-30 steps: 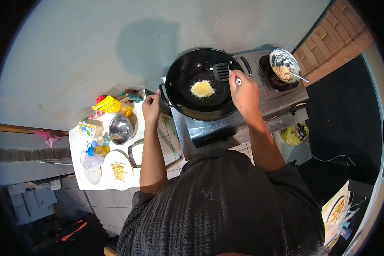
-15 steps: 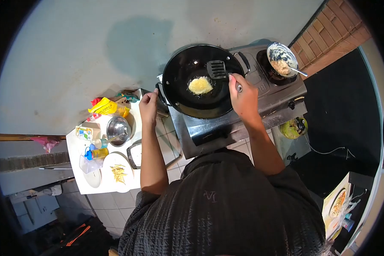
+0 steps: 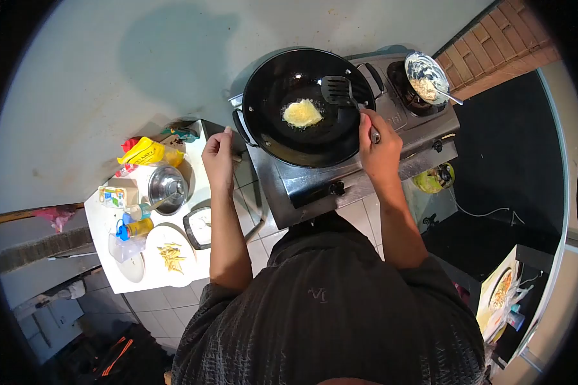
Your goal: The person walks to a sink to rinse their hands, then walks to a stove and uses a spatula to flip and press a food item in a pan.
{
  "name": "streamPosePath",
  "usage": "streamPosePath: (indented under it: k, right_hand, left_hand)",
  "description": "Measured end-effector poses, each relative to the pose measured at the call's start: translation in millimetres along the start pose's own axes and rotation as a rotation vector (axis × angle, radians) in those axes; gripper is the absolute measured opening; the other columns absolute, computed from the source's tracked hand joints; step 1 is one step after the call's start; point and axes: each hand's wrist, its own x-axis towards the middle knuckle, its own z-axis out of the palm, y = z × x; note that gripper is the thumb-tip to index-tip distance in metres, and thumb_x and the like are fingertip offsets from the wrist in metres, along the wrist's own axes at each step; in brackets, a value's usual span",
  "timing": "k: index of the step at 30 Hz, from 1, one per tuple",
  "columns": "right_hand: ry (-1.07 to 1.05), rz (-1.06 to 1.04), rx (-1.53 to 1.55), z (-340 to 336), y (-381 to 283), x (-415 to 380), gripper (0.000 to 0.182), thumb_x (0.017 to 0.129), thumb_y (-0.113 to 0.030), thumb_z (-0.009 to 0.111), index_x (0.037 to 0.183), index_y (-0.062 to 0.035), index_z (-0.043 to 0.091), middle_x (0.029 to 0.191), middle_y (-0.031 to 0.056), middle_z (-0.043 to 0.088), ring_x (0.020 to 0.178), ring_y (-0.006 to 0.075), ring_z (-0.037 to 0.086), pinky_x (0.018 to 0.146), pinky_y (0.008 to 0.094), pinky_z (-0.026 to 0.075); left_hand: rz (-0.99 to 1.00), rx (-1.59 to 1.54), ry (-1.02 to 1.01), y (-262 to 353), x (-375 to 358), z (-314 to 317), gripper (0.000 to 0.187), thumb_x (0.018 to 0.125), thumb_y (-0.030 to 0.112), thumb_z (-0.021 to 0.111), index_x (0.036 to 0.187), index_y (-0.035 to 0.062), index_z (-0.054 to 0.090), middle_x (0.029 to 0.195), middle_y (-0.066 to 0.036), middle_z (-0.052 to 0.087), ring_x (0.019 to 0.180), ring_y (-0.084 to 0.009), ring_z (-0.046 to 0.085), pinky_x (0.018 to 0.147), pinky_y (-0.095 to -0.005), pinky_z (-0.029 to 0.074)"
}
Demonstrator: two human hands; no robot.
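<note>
A black wok (image 3: 282,144) sits on the stove with a pale yellow piece of food (image 3: 302,113) frying in a little bubbling oil near its middle. My right hand (image 3: 381,144) is closed round the handle of a slotted spatula (image 3: 337,91). The spatula's blade is over the right side of the wok, apart from the food. Just left of the wok's left loop handle, my left hand (image 3: 219,156) hangs with curled fingers, apart from the handle and with nothing visible in it.
On the right burner stands a bowl (image 3: 430,70) with creamy mixture and a spoon. The white table (image 3: 109,260) at left carries a metal bowl (image 3: 167,190), a plate of yellow strips (image 3: 154,240), a yellow bag (image 3: 141,153) and bottles. A wall rises behind the stove.
My left hand has come off the wok's left handle and moved slightly left. The spatula has shifted a little right and away from the food. The whole view has shifted slightly.
</note>
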Motion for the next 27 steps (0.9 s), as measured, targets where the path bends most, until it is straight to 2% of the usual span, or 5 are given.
streamPosePath:
  k: [3,13,17,24,27]
  right_hand:
    - [0.020,-0.027,-0.016,4.6,3.4,2.2,0.012,0.086,-0.010,0.063,0.094,-0.0027,0.065,0.077,0.0178,0.064,0.068,0.0335,0.063,0.061,0.0372,0.049]
    - [-0.090,-0.018,-0.037,16.2,-1.4,23.9,0.013,0.087,-0.017,0.062,0.088,-0.0036,0.063,0.072,0.0199,0.062,0.065,0.0388,0.061,0.055,0.0415,0.047]
    - [0.017,-0.055,0.033,7.3,-6.2,30.9,0.012,0.086,-0.014,0.063,0.089,-0.0024,0.064,0.069,0.0200,0.060,0.063,0.0391,0.060,0.053,0.0409,0.046]
    - [-0.134,0.011,-0.118,13.3,12.5,32.5,0.015,0.088,-0.019,0.060,0.086,-0.0038,0.063,0.070,0.0196,0.061,0.063,0.0386,0.060,0.053,0.0430,0.046]
    - [-0.156,0.020,0.007,12.1,7.0,37.8,0.016,0.088,-0.020,0.059,0.085,-0.0046,0.062,0.070,0.0193,0.061,0.063,0.0389,0.060,0.054,0.0437,0.046]
  left_hand:
    - [-0.071,-0.013,-0.006,0.5,-6.4,-5.5,0.023,0.090,0.022,0.063,0.075,0.0047,0.060,0.072,0.004,0.054,0.066,-0.0038,0.042,0.061,-0.0200,0.034]
    - [-0.048,-0.057,0.006,11.1,-15.0,-3.0,0.021,0.089,0.023,0.064,0.077,0.0058,0.061,0.069,0.007,0.050,0.060,-0.0024,0.036,0.054,-0.0194,0.026]
    - [-0.010,-0.065,0.039,19.9,-15.6,-4.0,0.018,0.089,0.021,0.064,0.077,0.0083,0.060,0.070,0.006,0.052,0.060,-0.0028,0.038,0.054,-0.0193,0.028]
    - [0.047,-0.065,0.074,21.4,-17.4,3.2,0.020,0.089,0.020,0.064,0.075,0.0060,0.059,0.065,0.007,0.047,0.059,-0.0028,0.036,0.053,-0.0196,0.027]
    - [0.030,-0.065,0.089,16.6,-20.1,3.3,0.020,0.089,0.020,0.064,0.075,0.0066,0.059,0.065,0.007,0.047,0.059,-0.0027,0.036,0.053,-0.0197,0.027]
